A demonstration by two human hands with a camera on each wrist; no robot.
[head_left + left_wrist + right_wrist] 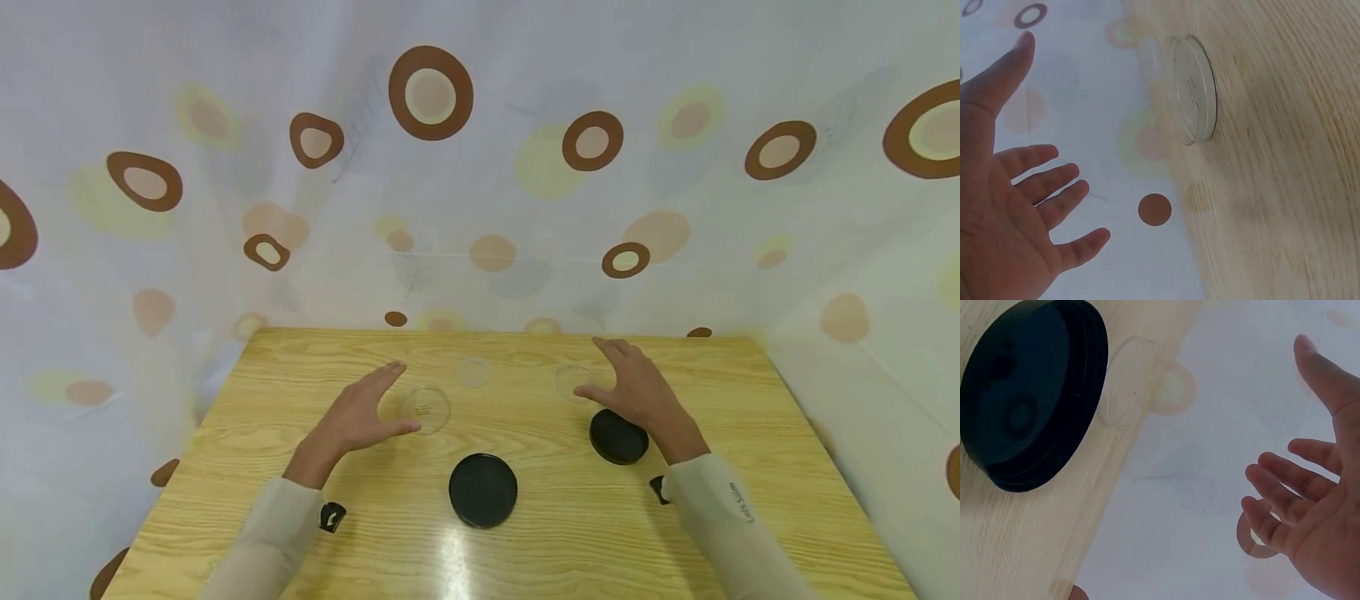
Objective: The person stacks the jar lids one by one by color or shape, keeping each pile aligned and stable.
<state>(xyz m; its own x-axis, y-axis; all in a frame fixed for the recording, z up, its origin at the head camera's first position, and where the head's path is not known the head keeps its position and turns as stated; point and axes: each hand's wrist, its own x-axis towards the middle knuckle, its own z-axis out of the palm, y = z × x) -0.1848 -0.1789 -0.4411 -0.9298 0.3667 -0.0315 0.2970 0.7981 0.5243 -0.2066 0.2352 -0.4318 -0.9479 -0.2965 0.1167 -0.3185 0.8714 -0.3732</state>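
Observation:
My left hand (356, 417) hovers over the left part of the table, fingers spread and holding nothing. Beside its thumb lies a clear petri dish (427, 410) with small dark print, seen edge-on in the left wrist view as a clear dish (1196, 90). My right hand (633, 385) is likewise spread and bare, above the right side. Partly behind its thumb is another clear dish (570, 382). Just below that hand rests a black round dish (617, 438) with a stepped rim, large in the right wrist view as a black dish (1022, 394).
A second black round dish (483, 490) lies at the front middle of the wooden table (540, 542). Farther back is a faint clear disc (473, 372). A patterned curtain (495, 183) hangs along the table's back and sides.

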